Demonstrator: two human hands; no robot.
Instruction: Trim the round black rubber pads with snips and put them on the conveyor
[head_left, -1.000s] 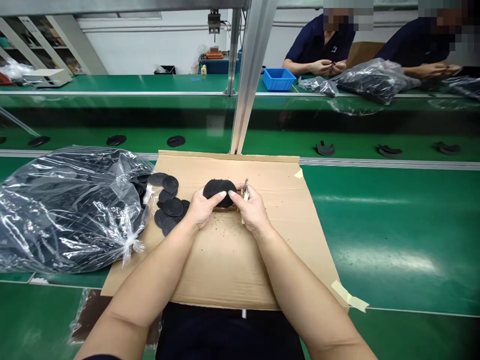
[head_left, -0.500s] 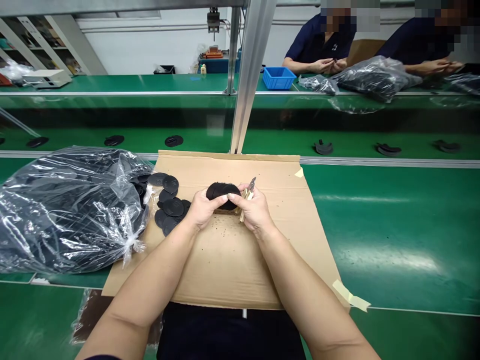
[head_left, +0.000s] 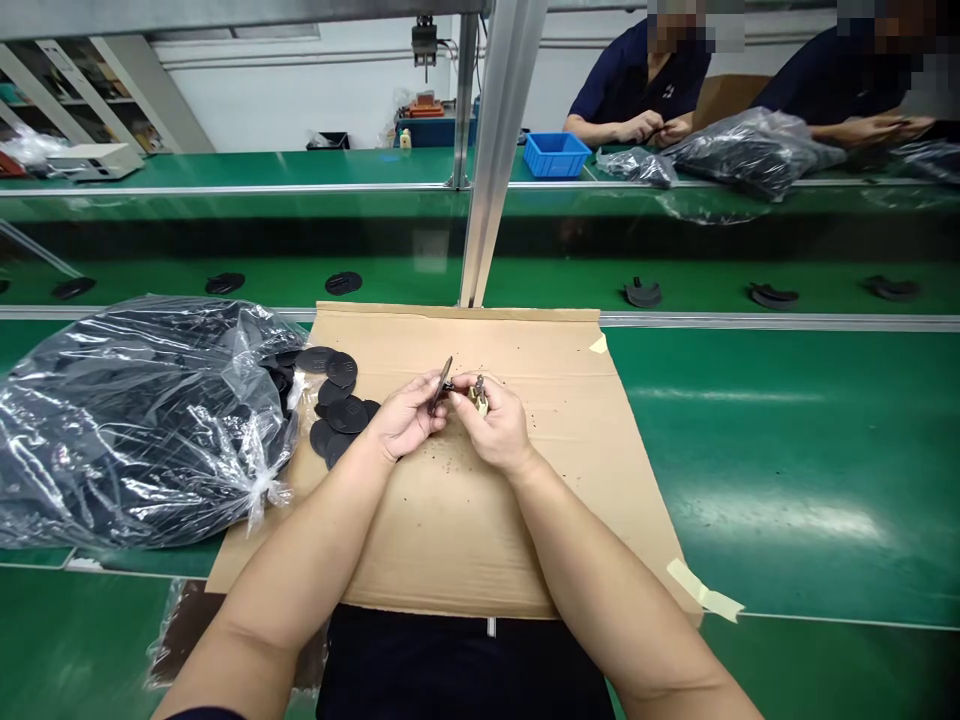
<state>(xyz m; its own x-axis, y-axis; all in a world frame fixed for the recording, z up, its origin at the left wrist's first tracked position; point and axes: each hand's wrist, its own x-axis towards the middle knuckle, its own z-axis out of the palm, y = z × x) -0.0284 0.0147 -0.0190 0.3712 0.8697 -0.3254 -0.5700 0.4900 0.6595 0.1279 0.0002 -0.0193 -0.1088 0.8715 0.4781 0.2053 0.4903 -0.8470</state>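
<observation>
Over the cardboard sheet (head_left: 480,520), my left hand (head_left: 409,418) is closed on a black plastic disc (head_left: 442,385), seen nearly edge-on. My right hand (head_left: 498,424) is closed round small pliers (head_left: 479,398) with pale yellow handles and a metal head pointing away from me. Its thumb and fingertips reach the right side of the disc, by a small dark part there; whether they grip that part I cannot tell. Left of my hands lies a loose pile of black discs (head_left: 347,413), partly on one another.
A large clear bag (head_left: 142,420) full of black parts lies at the left. Beyond the cardboard, a green belt (head_left: 555,285) carries black discs and curved black pieces. A metal post (head_left: 501,140) rises behind it. Two people sit across, near a blue bin (head_left: 556,155).
The disc has turned from face-on to nearly edge-on in my left hand. The pliers have tipped more upright and moved slightly left. Parts on the belt have shifted slightly left.
</observation>
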